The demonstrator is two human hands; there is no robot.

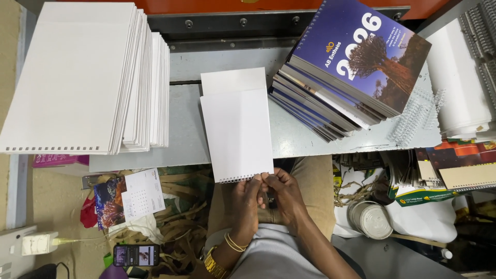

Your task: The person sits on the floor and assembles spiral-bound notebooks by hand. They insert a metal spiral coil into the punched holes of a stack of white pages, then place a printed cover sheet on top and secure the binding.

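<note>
A white, blank-backed pad with a wire spiral binding [237, 132] lies on the grey metal worktable [181, 134], its coil edge overhanging at six o'clock. Both hands meet there: left hand [247, 204] and right hand [283, 194] pinch the coil's end with curled fingertips. A blue calendar stack [351, 62] sits at two o'clock, a white card stack [77, 77] at ten.

Your left hand [247, 202] and right hand [283, 192] pinch wire-bound white pad [237, 132] overhanging tabletop [310, 139] near edge; calendar stack [351, 67] far-right.
</note>
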